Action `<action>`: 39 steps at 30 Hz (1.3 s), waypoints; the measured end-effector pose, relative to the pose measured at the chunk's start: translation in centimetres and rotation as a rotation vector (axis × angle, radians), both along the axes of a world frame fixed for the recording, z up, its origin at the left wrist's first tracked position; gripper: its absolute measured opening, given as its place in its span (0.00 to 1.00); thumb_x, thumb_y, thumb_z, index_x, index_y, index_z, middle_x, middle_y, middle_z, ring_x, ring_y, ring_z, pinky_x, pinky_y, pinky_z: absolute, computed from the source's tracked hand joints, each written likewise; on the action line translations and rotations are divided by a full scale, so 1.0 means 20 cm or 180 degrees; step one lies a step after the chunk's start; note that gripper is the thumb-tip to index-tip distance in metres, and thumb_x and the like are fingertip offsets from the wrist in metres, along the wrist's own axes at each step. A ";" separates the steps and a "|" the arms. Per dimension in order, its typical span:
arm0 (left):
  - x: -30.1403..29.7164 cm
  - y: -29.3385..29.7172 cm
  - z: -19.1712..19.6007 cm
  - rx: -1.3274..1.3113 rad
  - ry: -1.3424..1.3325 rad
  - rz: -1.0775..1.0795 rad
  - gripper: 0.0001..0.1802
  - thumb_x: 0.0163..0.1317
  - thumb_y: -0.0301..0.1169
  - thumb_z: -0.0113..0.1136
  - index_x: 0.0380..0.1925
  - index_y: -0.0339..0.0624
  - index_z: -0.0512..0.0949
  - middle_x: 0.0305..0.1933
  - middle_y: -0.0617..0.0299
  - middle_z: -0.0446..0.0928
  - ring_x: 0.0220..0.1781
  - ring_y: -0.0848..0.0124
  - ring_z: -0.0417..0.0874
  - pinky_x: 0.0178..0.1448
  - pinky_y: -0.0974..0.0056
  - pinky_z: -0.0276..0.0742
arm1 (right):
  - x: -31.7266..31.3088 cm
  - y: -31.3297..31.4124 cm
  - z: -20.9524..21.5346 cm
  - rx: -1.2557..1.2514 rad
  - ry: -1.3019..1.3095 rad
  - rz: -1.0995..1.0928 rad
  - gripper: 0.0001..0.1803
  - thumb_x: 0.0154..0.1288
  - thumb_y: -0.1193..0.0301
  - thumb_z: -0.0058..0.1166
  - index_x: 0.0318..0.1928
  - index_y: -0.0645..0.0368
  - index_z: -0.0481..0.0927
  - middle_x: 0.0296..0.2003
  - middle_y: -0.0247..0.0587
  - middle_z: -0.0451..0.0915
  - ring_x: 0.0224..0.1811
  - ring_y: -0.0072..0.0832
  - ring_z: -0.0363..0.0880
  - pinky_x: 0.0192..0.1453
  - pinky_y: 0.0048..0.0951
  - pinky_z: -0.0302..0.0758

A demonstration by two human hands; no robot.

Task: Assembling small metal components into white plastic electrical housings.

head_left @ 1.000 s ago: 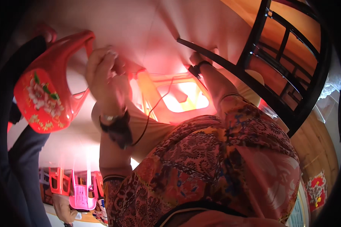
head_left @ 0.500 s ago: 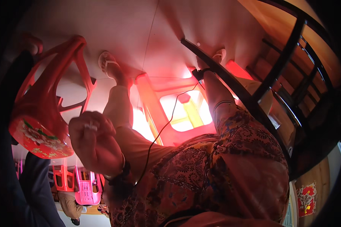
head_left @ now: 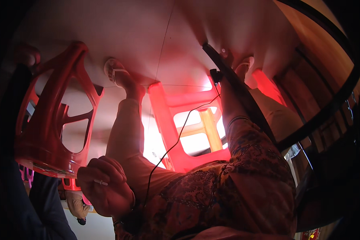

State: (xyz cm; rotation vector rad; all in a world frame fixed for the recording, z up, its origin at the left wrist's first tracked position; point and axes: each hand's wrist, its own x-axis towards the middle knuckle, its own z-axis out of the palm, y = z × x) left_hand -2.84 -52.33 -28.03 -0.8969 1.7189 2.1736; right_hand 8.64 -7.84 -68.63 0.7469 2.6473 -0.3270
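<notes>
My left hand point(head_left: 106, 192) is curled into a fist low at the left, over my lap, pinching a small white stick point(head_left: 101, 183). It hangs just below a red plastic stool point(head_left: 52, 120) that stands tilted at the left. My right hand point(head_left: 227, 56) reaches far forward, its fingers wrapped on the end of a black chair frame point(head_left: 244, 100), partly hidden by that bar. A thin black cable point(head_left: 168, 150) runs from a small black clip near my right wrist down to my patterned clothing. Both feet in pale sandals, left point(head_left: 117, 74) and right point(head_left: 244, 66), rest on the light floor.
A second red stool point(head_left: 176, 132) glows under my legs. The dark slatted chair point(head_left: 328, 112) fills the right side in front of a wooden surface point(head_left: 308, 32). A dark trouser leg point(head_left: 12, 200) stands at the far left, with another person point(head_left: 78, 204) small beyond it.
My left hand has dropped from up beside the red stool's leg down to my lap, staying closed. The view has shifted, and my right hand stays on the black frame.
</notes>
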 end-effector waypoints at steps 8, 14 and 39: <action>0.00 0.04 -0.02 -0.0023 -0.0305 0.0000 0.12 0.60 0.35 0.51 0.29 0.38 0.65 0.20 0.53 0.68 0.19 0.69 0.67 0.22 0.69 0.65 | 0.19 0.20 -0.42 0.0081 0.1473 0.0360 0.14 0.48 0.63 0.63 0.36 0.56 0.81 0.26 0.43 0.80 0.30 0.40 0.80 0.33 0.36 0.77; 0.00 0.07 -0.02 0.0015 -0.0164 0.0091 0.12 0.60 0.35 0.52 0.29 0.37 0.65 0.21 0.53 0.68 0.20 0.68 0.68 0.22 0.69 0.66 | 0.05 0.05 -0.61 0.0071 0.0152 0.0264 0.12 0.49 0.63 0.61 0.33 0.55 0.82 0.27 0.41 0.81 0.28 0.35 0.79 0.33 0.35 0.76; 0.22 0.15 0.11 -0.0170 0.0911 -0.0245 0.05 0.58 0.26 0.51 0.26 0.36 0.72 0.21 0.61 0.72 0.24 0.76 0.71 0.31 0.70 0.68 | -0.32 -0.38 0.39 -0.0953 -0.1504 0.3726 0.05 0.51 0.70 0.52 0.24 0.52 0.81 0.30 0.40 0.82 0.35 0.36 0.83 0.42 0.36 0.80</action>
